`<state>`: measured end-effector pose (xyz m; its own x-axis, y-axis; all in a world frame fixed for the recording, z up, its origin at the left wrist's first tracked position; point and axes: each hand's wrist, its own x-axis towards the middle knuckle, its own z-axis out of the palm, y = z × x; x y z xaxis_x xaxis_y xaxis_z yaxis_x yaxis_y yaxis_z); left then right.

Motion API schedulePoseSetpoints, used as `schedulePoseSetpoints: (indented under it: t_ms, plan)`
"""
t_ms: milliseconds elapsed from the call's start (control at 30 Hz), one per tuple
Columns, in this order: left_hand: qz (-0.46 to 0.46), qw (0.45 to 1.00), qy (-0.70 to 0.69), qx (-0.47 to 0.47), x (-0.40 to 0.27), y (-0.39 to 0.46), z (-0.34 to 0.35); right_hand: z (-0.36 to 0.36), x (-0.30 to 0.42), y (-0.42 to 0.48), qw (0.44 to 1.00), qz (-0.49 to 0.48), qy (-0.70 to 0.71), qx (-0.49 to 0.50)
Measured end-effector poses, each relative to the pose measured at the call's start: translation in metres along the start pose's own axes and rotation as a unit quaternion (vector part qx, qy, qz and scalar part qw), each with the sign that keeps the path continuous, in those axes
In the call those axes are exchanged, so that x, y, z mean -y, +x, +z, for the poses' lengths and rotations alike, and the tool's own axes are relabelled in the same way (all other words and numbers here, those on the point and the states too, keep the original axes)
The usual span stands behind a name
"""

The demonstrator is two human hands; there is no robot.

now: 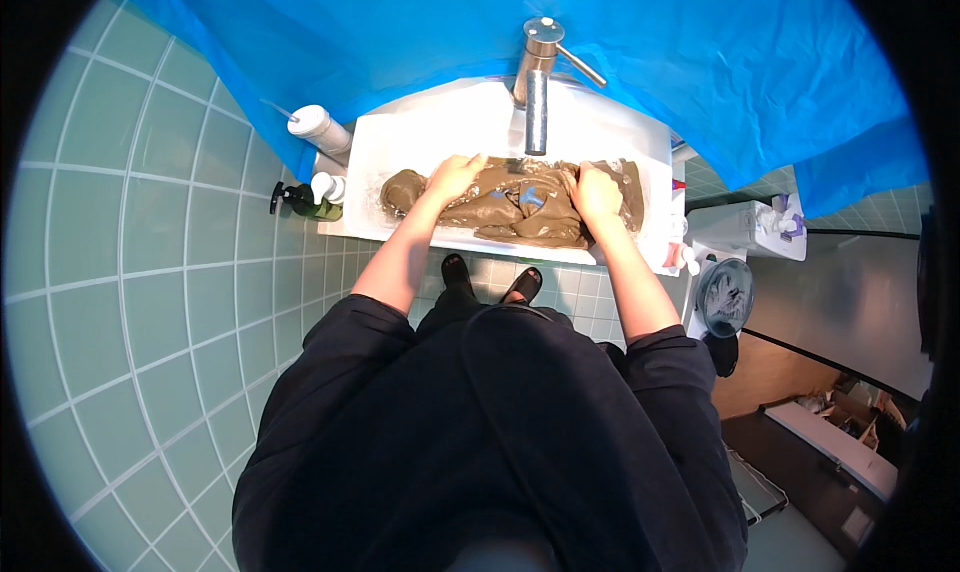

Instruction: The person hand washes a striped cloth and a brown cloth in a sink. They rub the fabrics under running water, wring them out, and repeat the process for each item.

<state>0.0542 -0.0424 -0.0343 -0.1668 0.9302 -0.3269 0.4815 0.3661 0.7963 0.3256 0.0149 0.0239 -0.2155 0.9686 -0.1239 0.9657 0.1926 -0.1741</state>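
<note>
A wet brown garment (pixel 525 204) with a blue mark on it lies spread in the white washbasin (pixel 420 129), with water and some foam around it. My left hand (pixel 454 178) is on the garment's upper left part, thumb pointing right; how firmly its fingers close on the cloth is hard to see. My right hand (pixel 598 191) has its fingers curled over the cloth on the right side and grips it. Between and above the hands, the metal faucet (pixel 536 114) reaches out over the basin, its lever pointing right.
Blue plastic sheeting (pixel 420 24) hangs behind the basin. At the left stand a white canister (pixel 319 127) and a dark green pump bottle (pixel 304 200). A pink pump bottle (pixel 679 257) sits at the basin's right corner. Green tiled wall (pixel 157 227) rises on the left.
</note>
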Motion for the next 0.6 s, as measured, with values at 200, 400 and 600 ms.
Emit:
schedulePoseSetpoints:
  t_ms: [200,400,600]
  plan:
    - [-0.100,0.944,-0.310,-0.049,0.008,0.018,-0.001,-0.004,0.001,0.014,0.996,0.075,-0.001,0.050]
    - [-0.199,0.843,-0.494,0.076,-0.052,-0.022,-0.015,-0.014,0.026,0.008,0.985,-0.039,0.142,-0.084]
    - [-0.120,0.770,-0.615,0.121,-0.018,-0.032,0.008,-0.017,0.107,-0.026,0.902,-0.305,0.229,-0.203]
